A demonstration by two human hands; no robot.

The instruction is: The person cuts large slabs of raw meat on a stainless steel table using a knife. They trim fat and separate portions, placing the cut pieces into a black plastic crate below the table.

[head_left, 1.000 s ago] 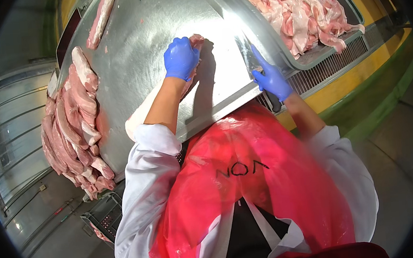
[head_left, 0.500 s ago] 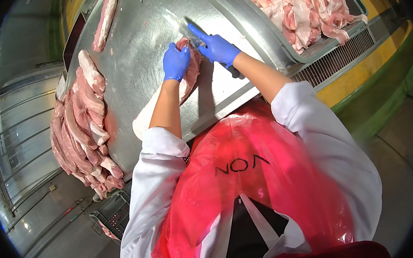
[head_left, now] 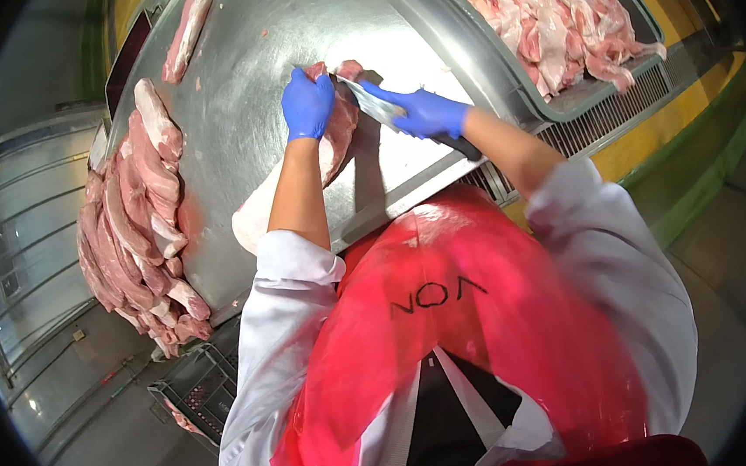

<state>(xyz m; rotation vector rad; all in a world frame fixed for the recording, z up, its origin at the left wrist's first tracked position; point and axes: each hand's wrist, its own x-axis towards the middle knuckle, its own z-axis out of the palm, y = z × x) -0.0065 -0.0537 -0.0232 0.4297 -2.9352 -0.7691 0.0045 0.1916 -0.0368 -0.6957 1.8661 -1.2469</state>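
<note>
A long strip of raw meat (head_left: pixel 341 137), pale fat along one side, lies slantwise on the steel worktable (head_left: pixel 242 77). Blue-gloved, my left hand (head_left: pixel 309 105) grips its far end with curled fingers. My right hand (head_left: pixel 434 114), also in a blue glove, is closed around the dark handle of a knife (head_left: pixel 370 100). The blade points left and away from me, its tip at the meat's far end beside my left fingers. Two reddish portions show at that end, one on each side of the blade tip. Whether they are joined is hard to see.
Several meat strips (head_left: pixel 136 203) are heaped at the table's left edge, and another strip (head_left: pixel 189 33) lies at the far left. A grey bin (head_left: pixel 548 116) of pale trimmings (head_left: pixel 549 22) stands at the far right. Below left is a dark crate (head_left: pixel 197 387).
My right hand has drawn right and slightly toward me, bringing the knife blade into plain view. My left hand has shifted a little left with the meat's end, where a gap now shows.
</note>
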